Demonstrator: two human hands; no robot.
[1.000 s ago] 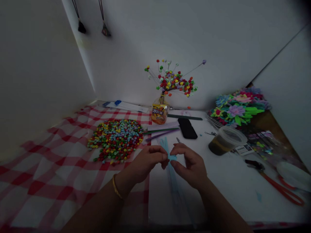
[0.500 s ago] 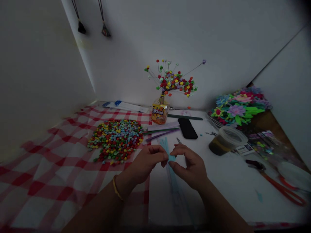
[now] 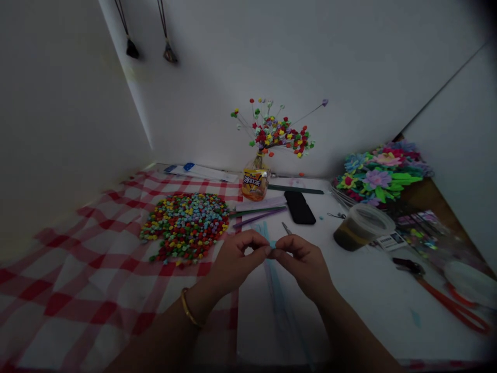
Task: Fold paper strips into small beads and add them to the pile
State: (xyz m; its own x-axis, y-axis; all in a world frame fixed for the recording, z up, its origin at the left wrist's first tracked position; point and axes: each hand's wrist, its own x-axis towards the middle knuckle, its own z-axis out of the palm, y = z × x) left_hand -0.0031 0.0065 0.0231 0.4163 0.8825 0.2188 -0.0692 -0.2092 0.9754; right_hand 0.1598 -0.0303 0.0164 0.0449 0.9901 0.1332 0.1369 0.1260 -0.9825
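My left hand [image 3: 240,261] and my right hand [image 3: 303,263] meet at the middle of the table, thumbs and forefingers pinched together. Between the fingertips shows a small bit of a light-blue paper strip [image 3: 273,244], mostly covered by the fingers. More light-blue strips [image 3: 277,287] lie on the white surface below the hands. A large heap of small folded paper stars [image 3: 188,223] in many colours is to the left of my left hand. Just beyond my right hand lies a thin metal tool [image 3: 286,228], perhaps tweezers, partly hidden.
A cut bottle [image 3: 254,182] holding stars on thin stems stands at the back, near a black phone [image 3: 300,207]. To the right are a plastic tub [image 3: 363,228] with dark contents, pliers [image 3: 411,267], an orange strap [image 3: 452,303] and fuzzy flowers [image 3: 380,173]. A checked cloth [image 3: 97,305] covers the left.
My right hand's thumb and forefinger have closed, and its fingertips have come up against those of my left hand. Less of the light-blue strip shows between them now.
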